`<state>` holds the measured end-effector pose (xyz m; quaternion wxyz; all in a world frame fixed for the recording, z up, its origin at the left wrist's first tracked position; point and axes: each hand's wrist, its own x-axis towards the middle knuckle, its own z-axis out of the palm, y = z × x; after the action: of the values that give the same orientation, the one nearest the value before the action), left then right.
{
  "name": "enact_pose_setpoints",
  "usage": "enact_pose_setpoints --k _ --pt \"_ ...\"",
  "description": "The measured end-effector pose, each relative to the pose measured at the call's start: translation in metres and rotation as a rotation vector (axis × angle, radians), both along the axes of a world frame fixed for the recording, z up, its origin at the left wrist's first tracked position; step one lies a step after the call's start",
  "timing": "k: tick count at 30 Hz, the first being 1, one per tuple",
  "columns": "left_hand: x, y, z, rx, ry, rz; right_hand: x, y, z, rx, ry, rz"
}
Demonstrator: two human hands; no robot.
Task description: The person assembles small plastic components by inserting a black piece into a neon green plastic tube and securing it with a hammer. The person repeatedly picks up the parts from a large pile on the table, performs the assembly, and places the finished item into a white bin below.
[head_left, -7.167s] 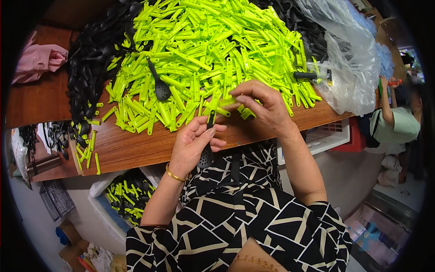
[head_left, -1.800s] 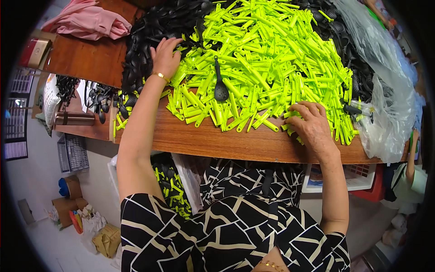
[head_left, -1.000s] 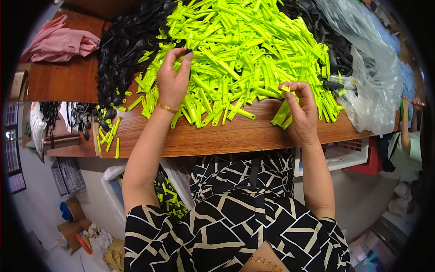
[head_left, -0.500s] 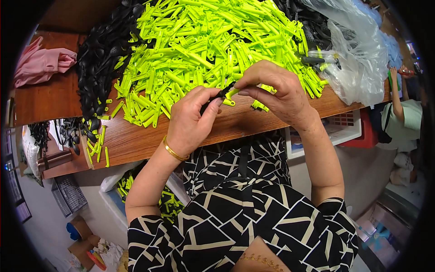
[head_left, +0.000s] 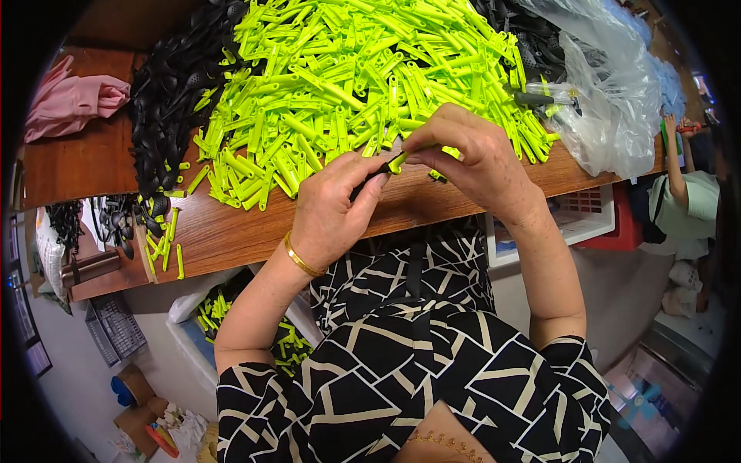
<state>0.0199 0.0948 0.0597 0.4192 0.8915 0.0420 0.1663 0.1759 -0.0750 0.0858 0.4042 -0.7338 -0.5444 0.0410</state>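
Drawn together since a second ago, when they were well apart, both hands now meet above the front edge of a brown wood-grain table [head_left: 224, 251]. The left hand [head_left: 332, 197] is closed around a slim black plastic stem [head_left: 369, 180], its far end hidden in the palm; the right hand [head_left: 482, 154] pinches a bright yellow-green plastic piece [head_left: 397, 163] between thumb and fingertips, one end against the stem's tip. Both parts look light, stiff and smooth, likely to slip in a loose grasp but hard to break; the stem's shaft and the green piece's sides seem the surest holds, leaving the meeting ends free.

Just beyond the fingers spreads a broad, tangled heap of yellow-green plastic pieces [head_left: 332, 92], crowding the space ahead of the knuckles. At its left lies a dark mound of black plastic utensils [head_left: 174, 96]; at its right, a black-handled tool [head_left: 532, 99] and a crumpled clear plastic bag [head_left: 606, 123] hem in that end. Below the table edge sit a white plastic crate [head_left: 588, 234], beside the right forearm, and a white-lined bin of green and black parts [head_left: 184, 312], beside the left.
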Motion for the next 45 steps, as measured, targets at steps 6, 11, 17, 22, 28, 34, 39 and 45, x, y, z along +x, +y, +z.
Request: enact_pose_setpoints --k 6,11,17,22,28,34,39,45 --pt "-0.011 -0.002 -0.007 -0.027 0.060 -0.082 -0.012 -0.005 -0.025 -0.004 -0.200 0.004" --pt "-0.044 0.001 -0.012 -1.214 0.761 -0.259 -0.030 -0.022 -0.045 0.132 -0.354 0.114" --pt "-0.093 -0.018 -0.078 -1.687 0.741 -0.211 -0.067 -0.037 -0.092 0.110 -0.371 0.119" --pt "-0.093 -0.053 -0.094 -1.488 0.553 0.143 -0.061 -0.033 -0.099 -0.098 -0.340 0.171" --pt "-0.092 -0.066 -0.092 -1.394 0.500 0.210 -0.009 -0.067 -0.081 -0.138 -0.331 -0.153" --pt "-0.088 -0.058 -0.079 -1.343 0.571 0.153 0.035 -0.064 -0.075 -0.277 -0.483 -0.129" --pt "-0.080 -0.050 -0.055 -1.192 0.538 0.098 0.044 -0.051 -0.078 -0.264 -0.407 -0.138" --pt "-0.063 -0.038 -0.056 -1.164 0.445 0.120 0.038 -0.075 -0.058 -0.304 -0.360 -0.005"
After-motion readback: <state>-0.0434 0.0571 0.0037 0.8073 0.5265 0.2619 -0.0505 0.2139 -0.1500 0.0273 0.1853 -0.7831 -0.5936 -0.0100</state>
